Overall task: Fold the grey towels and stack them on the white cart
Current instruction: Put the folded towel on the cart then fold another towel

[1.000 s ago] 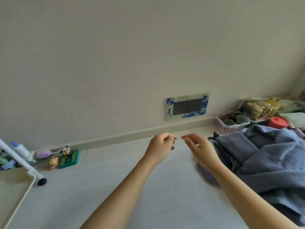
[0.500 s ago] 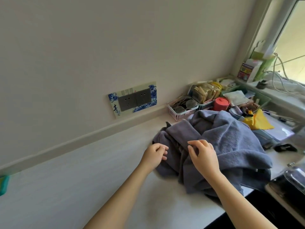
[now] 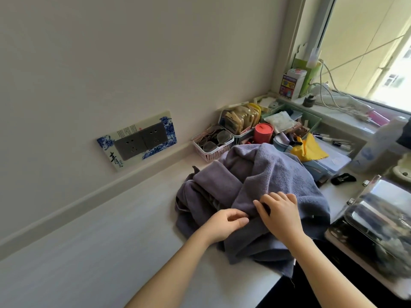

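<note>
A heap of crumpled grey towels (image 3: 273, 174) lies on the white counter (image 3: 111, 252), its lower edge hanging over the counter's front. My left hand (image 3: 224, 224) sits at the heap's near left side, fingers curled, thumb and fingers pinching a fold of towel. My right hand (image 3: 281, 215) lies on top of the heap just to the right, fingers bent into the cloth and thumb pinching the same fold. The two hands are almost touching. The white cart is not in view.
Behind the towels stand a pink basket of glasses (image 3: 212, 144), a red tub (image 3: 263, 132), a yellow cloth (image 3: 310, 148) and boxes of clutter. A shiny lidded appliance (image 3: 378, 221) sits at the right. A wall socket plate (image 3: 138, 140) is at the left.
The view has swung right and down. Both hands have moved from above the bare counter onto the towel heap, and their fingers have closed on a fold.
</note>
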`<action>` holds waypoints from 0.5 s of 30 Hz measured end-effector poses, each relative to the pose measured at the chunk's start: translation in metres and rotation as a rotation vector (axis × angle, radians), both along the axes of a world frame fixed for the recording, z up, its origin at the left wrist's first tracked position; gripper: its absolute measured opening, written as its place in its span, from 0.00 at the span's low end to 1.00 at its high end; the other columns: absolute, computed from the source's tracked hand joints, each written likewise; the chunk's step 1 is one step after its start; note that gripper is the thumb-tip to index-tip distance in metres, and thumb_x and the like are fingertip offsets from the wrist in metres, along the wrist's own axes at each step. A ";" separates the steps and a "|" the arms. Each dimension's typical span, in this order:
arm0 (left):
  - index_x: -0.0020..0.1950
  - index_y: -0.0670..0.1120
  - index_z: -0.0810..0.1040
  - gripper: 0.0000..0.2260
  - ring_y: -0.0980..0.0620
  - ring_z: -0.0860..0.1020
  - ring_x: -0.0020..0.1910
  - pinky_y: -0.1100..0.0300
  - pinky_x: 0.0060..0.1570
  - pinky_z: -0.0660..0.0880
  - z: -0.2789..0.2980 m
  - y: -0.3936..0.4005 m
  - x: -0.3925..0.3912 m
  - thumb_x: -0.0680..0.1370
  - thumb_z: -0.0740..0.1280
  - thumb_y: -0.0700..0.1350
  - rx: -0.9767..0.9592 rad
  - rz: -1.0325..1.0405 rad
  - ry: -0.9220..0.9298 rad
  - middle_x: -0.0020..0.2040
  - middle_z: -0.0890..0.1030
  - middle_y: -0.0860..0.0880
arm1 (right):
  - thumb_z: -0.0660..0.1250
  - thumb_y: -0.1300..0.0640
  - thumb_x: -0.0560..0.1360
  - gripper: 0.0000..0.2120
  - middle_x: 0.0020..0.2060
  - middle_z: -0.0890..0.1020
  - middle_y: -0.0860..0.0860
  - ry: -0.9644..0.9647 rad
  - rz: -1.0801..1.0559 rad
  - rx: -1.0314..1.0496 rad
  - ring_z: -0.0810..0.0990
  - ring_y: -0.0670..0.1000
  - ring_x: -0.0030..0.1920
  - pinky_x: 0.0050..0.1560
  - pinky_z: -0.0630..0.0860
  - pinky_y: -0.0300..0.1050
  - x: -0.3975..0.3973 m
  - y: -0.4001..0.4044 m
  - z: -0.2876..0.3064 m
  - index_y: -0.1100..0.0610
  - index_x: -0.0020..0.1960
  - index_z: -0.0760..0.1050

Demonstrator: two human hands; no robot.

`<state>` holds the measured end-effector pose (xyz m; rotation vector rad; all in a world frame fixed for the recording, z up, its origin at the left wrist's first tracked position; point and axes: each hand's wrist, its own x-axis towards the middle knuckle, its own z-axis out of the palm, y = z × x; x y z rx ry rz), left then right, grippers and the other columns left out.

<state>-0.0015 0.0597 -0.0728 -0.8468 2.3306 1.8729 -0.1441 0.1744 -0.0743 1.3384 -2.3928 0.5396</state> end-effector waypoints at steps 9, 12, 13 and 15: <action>0.45 0.48 0.79 0.03 0.61 0.72 0.41 0.65 0.50 0.70 0.006 -0.003 0.012 0.77 0.68 0.45 -0.141 -0.124 0.025 0.42 0.73 0.54 | 0.57 0.46 0.75 0.26 0.18 0.73 0.49 -0.095 -0.019 -0.066 0.76 0.54 0.24 0.36 0.61 0.44 0.009 -0.014 0.006 0.56 0.20 0.68; 0.42 0.50 0.73 0.07 0.63 0.70 0.36 0.69 0.39 0.68 0.019 -0.011 0.026 0.80 0.62 0.43 0.035 -0.028 0.086 0.36 0.73 0.56 | 0.54 0.44 0.76 0.26 0.18 0.67 0.48 -0.244 -0.016 -0.155 0.71 0.54 0.24 0.37 0.61 0.44 0.019 -0.026 0.021 0.54 0.22 0.61; 0.42 0.50 0.72 0.08 0.62 0.68 0.34 0.70 0.36 0.67 0.024 -0.014 0.031 0.81 0.60 0.43 0.066 0.013 0.095 0.35 0.72 0.56 | 0.53 0.43 0.76 0.25 0.19 0.64 0.47 -0.279 0.005 -0.180 0.68 0.53 0.25 0.37 0.61 0.43 0.024 -0.032 0.026 0.53 0.24 0.59; 0.42 0.49 0.71 0.09 0.61 0.68 0.33 0.69 0.35 0.67 0.035 -0.022 0.046 0.82 0.59 0.44 0.073 0.085 0.132 0.35 0.71 0.54 | 0.51 0.43 0.76 0.23 0.22 0.64 0.45 -0.289 0.072 -0.223 0.68 0.52 0.27 0.38 0.61 0.43 0.035 -0.044 0.035 0.52 0.26 0.60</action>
